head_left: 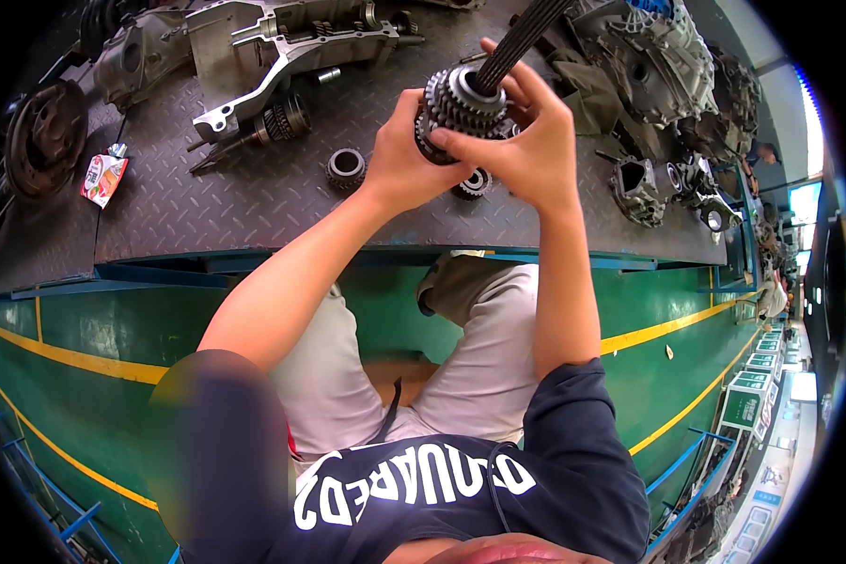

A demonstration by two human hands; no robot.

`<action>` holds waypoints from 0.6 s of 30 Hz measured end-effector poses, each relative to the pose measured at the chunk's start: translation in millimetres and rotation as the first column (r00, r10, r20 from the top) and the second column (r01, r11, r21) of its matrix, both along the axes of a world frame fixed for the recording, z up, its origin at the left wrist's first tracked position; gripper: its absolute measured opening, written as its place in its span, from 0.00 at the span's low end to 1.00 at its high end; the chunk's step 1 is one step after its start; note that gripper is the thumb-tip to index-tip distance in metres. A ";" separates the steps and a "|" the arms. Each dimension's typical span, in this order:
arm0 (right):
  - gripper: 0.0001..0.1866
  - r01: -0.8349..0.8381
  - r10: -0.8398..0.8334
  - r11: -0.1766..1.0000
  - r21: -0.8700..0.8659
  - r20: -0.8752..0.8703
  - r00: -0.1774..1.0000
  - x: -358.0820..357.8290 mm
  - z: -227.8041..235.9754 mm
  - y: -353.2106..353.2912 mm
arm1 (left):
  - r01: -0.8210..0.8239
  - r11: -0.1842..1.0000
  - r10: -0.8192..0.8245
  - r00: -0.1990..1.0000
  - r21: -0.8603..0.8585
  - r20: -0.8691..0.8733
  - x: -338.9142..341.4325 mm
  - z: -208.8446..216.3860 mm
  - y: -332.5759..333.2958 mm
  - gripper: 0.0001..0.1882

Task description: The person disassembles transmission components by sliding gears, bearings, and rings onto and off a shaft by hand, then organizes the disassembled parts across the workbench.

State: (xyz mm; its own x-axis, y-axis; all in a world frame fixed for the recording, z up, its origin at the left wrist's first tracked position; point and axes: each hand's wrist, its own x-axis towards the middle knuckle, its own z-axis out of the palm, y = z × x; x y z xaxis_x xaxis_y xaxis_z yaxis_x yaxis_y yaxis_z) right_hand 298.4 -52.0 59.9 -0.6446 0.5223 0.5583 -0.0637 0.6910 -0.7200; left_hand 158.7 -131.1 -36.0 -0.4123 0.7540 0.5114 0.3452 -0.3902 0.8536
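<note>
Geared shaft (pixel 464 100) leans between left hand (pixel 405 155) and right hand (pixel 533 143), both curled round it (forearms (pixel 312 252) stretched forward)

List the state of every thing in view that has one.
Left hand, closed on gear stack.
Right hand, closed on gear stack.
Gear stack, held, around splined shaft.
Splined shaft, tilted, far end out of frame.
Loose gear left of hands, lying flat, hole up.
Housing, open, gears visible inside.
Geared shaft, lying on its side.
Packet, on bench, open or sealed unclear.
</note>
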 end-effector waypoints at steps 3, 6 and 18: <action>0.47 -0.012 0.012 1.000 -0.023 -0.020 1.000 0.4 33.3 -2.1 | 0.002 1.000 -0.001 0.999 0.016 -0.052 1.0 2.3 0.0 0.37; 0.33 0.004 -0.004 0.997 0.077 -0.003 1.000 -2.6 90.0 -26.7 | -0.036 0.999 0.039 0.997 0.034 -0.070 -2.5 -1.2 -1.6 0.34; 0.32 0.123 -0.137 0.990 -0.066 -0.287 0.948 45.4 144.6 47.7 | -0.019 1.000 0.021 0.996 0.019 -0.088 4.9 3.4 1.0 0.33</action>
